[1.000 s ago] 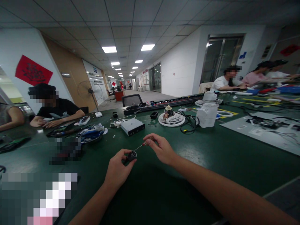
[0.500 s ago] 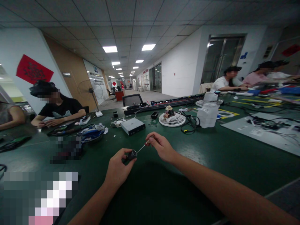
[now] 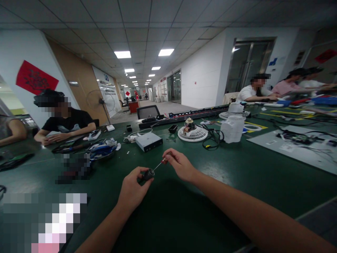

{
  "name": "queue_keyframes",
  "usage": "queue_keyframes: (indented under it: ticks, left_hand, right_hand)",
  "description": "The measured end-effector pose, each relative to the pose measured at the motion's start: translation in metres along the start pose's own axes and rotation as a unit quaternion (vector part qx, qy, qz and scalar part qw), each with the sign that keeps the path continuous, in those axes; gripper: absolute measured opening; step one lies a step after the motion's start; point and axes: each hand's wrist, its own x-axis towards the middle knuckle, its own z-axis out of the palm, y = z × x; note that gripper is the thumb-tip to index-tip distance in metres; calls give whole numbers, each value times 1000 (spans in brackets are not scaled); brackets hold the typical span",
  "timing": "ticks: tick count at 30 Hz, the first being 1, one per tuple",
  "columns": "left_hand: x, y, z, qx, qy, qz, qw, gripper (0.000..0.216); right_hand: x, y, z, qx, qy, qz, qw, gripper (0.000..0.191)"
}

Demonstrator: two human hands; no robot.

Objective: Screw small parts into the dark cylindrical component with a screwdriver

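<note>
My left hand [image 3: 133, 189] is closed on a small dark cylindrical part [image 3: 149, 174], held just above the green table [image 3: 237, 168]. My right hand [image 3: 179, 164] pinches a thin screwdriver [image 3: 160, 163] with a red handle. Its metal tip points into the open end of the part. Both hands hover in the middle of the view, close together.
Beyond the hands lie a grey box [image 3: 149, 141], a white fan grille with a motor [image 3: 193, 133], a white fan housing [image 3: 232, 129], black cables [image 3: 213, 140] and a grey mat [image 3: 297, 144]. Other people sit at the left [image 3: 63, 121] and far right [image 3: 254, 92].
My hands have stayed almost in place. The right hand has shifted slightly on the screwdriver, its tip still at the part.
</note>
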Motion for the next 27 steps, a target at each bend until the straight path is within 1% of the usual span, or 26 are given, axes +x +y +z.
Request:
queue_keyframes:
  ticks: [4, 8, 12, 15, 22, 24, 27]
  left_hand:
    - [0, 0, 0, -5, -5, 4, 1000, 27]
    - [0, -1, 2, -5, -10, 17, 1000, 26]
    - [0, -4, 3, -1, -11, 17, 1000, 26]
    - [0, -4, 3, 3, -12, 13, 1000, 26]
    - [0, 0, 1, 8, -16, 14, 1000, 26]
    - [1, 0, 1, 14, -14, 14, 1000, 26]
    - [2, -1, 1, 22, -11, 0, 1000, 27]
  right_hand:
    - [-1, -3, 1, 1, -4, -7, 1000, 20]
    - [-2, -7, 0, -24, -4, -18, 1000, 18]
    - [-3, -10, 0, -72, -6, -26, 997, 15]
    - [-4, -13, 1, -75, -21, -25, 997, 14]
    - [-7, -17, 2, -110, -35, -51, 992, 12]
    - [-8, -17, 2, -140, -19, -69, 988, 12]
    - [-11, -18, 2, -205, 55, -110, 971, 12]
